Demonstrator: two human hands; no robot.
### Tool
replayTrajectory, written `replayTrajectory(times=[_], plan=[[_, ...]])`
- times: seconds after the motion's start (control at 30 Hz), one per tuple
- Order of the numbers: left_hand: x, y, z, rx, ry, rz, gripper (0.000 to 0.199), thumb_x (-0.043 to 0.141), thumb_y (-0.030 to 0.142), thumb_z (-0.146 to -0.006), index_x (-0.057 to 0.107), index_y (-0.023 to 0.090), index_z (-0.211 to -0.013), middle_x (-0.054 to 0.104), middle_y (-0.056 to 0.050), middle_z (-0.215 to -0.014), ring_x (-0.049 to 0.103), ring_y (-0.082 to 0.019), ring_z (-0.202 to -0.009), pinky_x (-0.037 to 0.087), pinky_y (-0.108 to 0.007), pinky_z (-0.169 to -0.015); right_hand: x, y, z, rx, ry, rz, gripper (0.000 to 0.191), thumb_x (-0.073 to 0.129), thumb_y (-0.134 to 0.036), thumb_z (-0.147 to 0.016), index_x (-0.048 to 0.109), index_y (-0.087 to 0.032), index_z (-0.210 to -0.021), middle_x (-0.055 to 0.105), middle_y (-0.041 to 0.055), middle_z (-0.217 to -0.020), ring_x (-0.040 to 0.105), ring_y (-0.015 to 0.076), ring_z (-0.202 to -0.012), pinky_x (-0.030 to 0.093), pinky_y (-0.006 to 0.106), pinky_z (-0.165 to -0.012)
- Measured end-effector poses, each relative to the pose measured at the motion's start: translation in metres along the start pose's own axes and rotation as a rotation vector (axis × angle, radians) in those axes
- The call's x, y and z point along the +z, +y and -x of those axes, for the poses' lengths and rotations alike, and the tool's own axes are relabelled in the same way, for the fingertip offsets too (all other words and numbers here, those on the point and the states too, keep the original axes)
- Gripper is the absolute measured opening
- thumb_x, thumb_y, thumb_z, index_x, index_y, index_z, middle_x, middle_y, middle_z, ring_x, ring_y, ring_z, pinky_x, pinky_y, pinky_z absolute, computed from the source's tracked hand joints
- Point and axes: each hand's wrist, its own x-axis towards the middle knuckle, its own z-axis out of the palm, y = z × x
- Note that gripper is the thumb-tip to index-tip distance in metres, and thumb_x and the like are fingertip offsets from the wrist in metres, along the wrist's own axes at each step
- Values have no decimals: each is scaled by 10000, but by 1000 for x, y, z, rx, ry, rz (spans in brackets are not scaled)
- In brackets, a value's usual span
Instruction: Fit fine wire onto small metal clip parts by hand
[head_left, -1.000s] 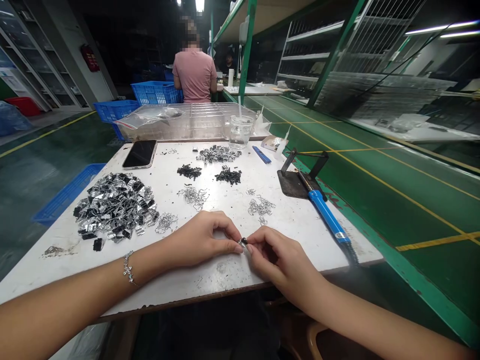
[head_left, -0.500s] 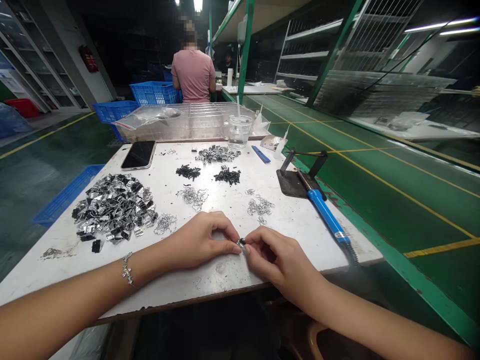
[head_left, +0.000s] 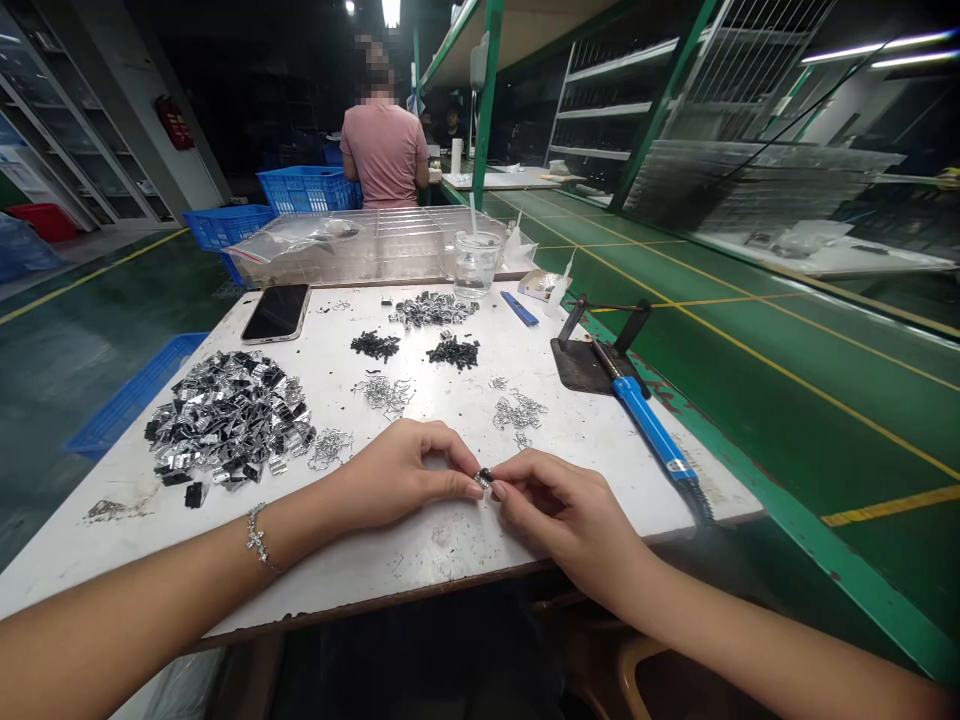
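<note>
My left hand (head_left: 401, 477) and my right hand (head_left: 559, 512) meet over the front of the white table (head_left: 450, 545). Both pinch one small black-and-silver part (head_left: 485, 478) between thumb and fingertips, just above the tabletop. A silver bracelet (head_left: 257, 537) hangs on my left wrist. The nearest loose pieces are small wire clips (head_left: 520, 412) just beyond my right hand and another little cluster of clips (head_left: 332, 446) left of my left hand.
A large heap of shiny black-and-silver parts (head_left: 229, 415) lies at the left. Small black piles (head_left: 454, 352), a phone (head_left: 277, 312), a glass jar (head_left: 475, 264) and clear trays (head_left: 360, 245) sit farther back. A blue-handled soldering iron (head_left: 646, 425) rests at the right edge. A person in pink (head_left: 384, 150) stands beyond.
Both hands have stayed together on the small part, with only slight finger shifts. The view has drifted a little; nothing on the table has moved.
</note>
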Motion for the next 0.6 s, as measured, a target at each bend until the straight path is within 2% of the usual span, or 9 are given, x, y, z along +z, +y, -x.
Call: replayTrajectory(times=[0.17, 0.37, 0.47, 0.6], plan=[[1, -4, -2, 14, -15, 111, 96, 762, 210, -718, 699, 151, -760, 678, -23, -828, 626, -156, -813, 475, -267, -770, 3, 0, 3, -54, 27, -15, 90, 546, -165, -864, 635, -178, -871, 605, 7, -721, 517, 117, -592, 400, 222, -523], [7, -2, -1, -20, -88, 221, 119, 807, 178, -637, 722, 137, -710, 677, -41, -778, 629, -176, -785, 492, -293, -763, 7, 10, 10, -242, 34, -18, 119, 514, -89, -846, 555, -200, -861, 575, 4, -742, 522, 123, -617, 403, 233, -548], [11, 1, 0, -54, -145, 282, 137, 803, 200, -649, 722, 131, -734, 689, -55, -788, 643, -193, -788, 500, -317, -774, 4, 10, 8, -209, -12, -32, 115, 525, -93, -848, 575, -196, -853, 603, 12, -747, 549, 131, -636, 416, 235, -558], [12, -1, 0, -55, -106, 364, 123, 779, 195, -690, 707, 121, -756, 701, -61, -797, 657, -186, -793, 508, -312, -781, -1, 5, 4, -133, 5, -58, 127, 534, -124, -884, 632, -196, -921, 634, 14, -763, 576, 126, -651, 441, 225, -570]])
